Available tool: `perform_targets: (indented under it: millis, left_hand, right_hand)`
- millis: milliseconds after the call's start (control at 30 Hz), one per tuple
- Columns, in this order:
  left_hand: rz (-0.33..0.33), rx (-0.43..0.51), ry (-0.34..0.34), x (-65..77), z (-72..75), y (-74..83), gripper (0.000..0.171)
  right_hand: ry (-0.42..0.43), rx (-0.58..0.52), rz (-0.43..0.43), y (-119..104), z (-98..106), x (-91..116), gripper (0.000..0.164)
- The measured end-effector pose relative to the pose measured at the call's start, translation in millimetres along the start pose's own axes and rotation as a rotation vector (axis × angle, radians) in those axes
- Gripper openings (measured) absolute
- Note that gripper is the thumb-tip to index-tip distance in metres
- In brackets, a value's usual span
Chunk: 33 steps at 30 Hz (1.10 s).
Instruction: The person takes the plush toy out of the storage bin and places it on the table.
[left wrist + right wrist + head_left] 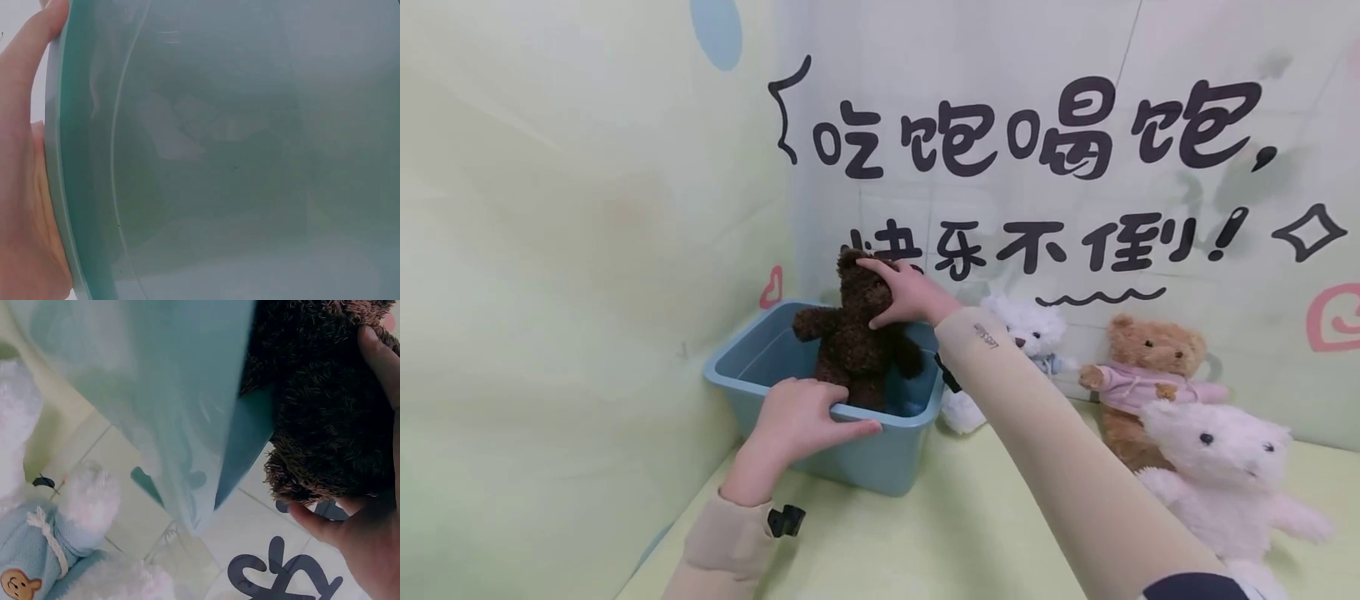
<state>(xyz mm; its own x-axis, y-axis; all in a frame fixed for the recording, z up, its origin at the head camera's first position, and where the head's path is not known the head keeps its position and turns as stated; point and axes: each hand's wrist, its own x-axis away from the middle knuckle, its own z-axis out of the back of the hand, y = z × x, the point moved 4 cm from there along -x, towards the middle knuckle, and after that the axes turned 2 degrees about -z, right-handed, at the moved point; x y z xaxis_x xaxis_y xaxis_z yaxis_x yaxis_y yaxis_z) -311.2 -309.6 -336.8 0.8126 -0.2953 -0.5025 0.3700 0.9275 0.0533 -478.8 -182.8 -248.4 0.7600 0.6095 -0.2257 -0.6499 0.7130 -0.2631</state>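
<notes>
A dark brown teddy bear (pixel 853 346) is upright in the blue plastic bin (pixel 880 454), its head and chest above the rim. My right hand (pixel 910 292) grips the bear by the head, thumb at the front and fingers over the top. In the right wrist view, thumb and fingers press into the brown fur (pixel 325 412). My left hand (pixel 797 417) holds the bin's near rim, with the thumb lying along the outside and the fingers over the edge. The left wrist view shows the bin's outer wall (pixel 237 169) close up, with the left thumb at its rim.
To the right of the bin sits a white bear in blue (pixel 1033 333), partly behind my right arm. Further right are a tan bear in a pink hoodie (pixel 1157 375) and a white bear (pixel 1217 467). A wall with printed lettering (pixel 1045 133) stands behind.
</notes>
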Motion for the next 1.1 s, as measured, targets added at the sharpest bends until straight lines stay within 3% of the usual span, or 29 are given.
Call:
perform_targets:
  millis: [100,233,367,567,767,933,1100]
  left_hand:
    - [-0.003,-0.002,-0.003,-0.8,-0.6,0.5,0.062]
    - [-0.006,-0.001,-0.013,-3.3,1.4,1.6,0.062]
    - [-0.009,0.005,-0.008,-3.1,3.7,2.5,0.062]
    - [-0.008,0.016,-0.011,0.7,4.3,3.4,0.062]
    - [-0.006,0.014,-0.018,0.2,1.9,6.3,0.062]
    - [-0.027,0.008,0.015,-1.7,2.1,6.1,0.061]
    - [-0.013,0.002,0.014,-0.6,0.7,3.5,0.061]
  right_hand:
    - [0.017,-0.015,0.027,-1,2,1,0.088]
    - [0.071,0.051,0.078,-7,12,1,0.084]
    - [0.144,0.148,0.132,-16,27,2,0.084]
    - [0.256,0.198,0.176,-25,56,9,0.085]
    - [0.352,0.279,0.153,-20,91,24,0.087]
    - [0.438,0.315,0.131,-13,122,38,0.087]
    - [0.466,0.343,0.111,-8,142,52,0.086]
